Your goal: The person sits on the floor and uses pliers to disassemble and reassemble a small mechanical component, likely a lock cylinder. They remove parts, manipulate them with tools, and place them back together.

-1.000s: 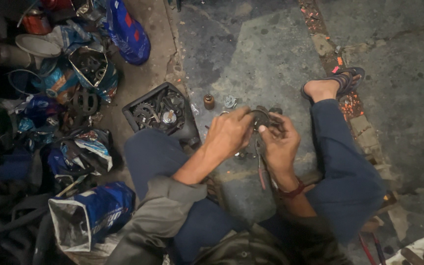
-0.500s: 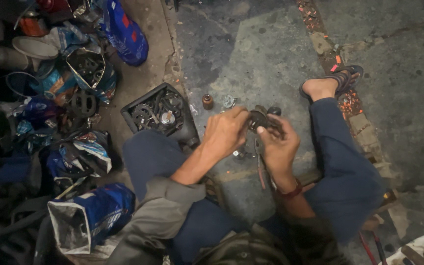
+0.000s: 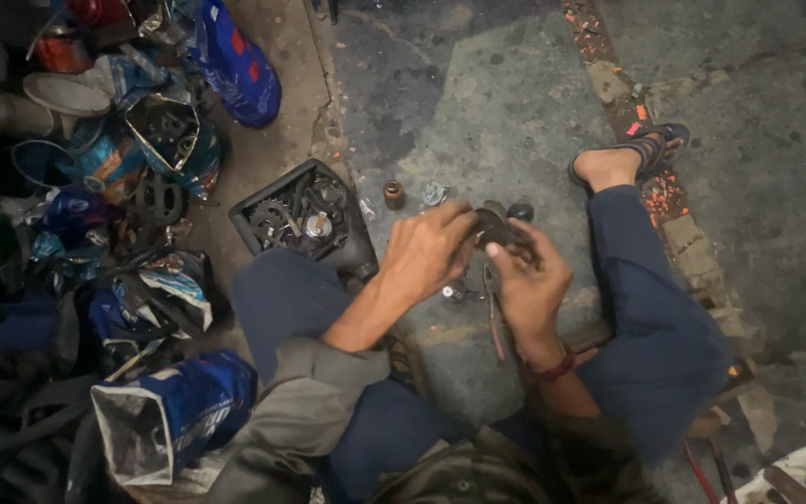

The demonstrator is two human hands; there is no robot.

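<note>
Both hands, the left hand (image 3: pixel 426 250) and right hand (image 3: pixel 529 285), are clamped on a small dark metal part (image 3: pixel 496 227), work seemingly midway, loose pieces (image 3: pixel 394 194) still lying on the floor (image 3: pixel 478 103).

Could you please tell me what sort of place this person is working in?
Probably an informal floor-level repair workshop: the person sits on bare concrete, a black tray of gears beside them, opened bags of parts heaped nearby, both hands on a dark metal part.

Dark navy cloth trousers (image 3: pixel 646 308) contrast with a grey-olive fabric sleeve (image 3: pixel 314 392) and a thin red wrist band (image 3: pixel 552 367). The square black plastic tray (image 3: pixel 302 217) holds silvery metal gears. Shiny blue-and-silver foil bags (image 3: pixel 174 411) lie beside a blotchy grey concrete floor (image 3: pixel 478 103).
</note>
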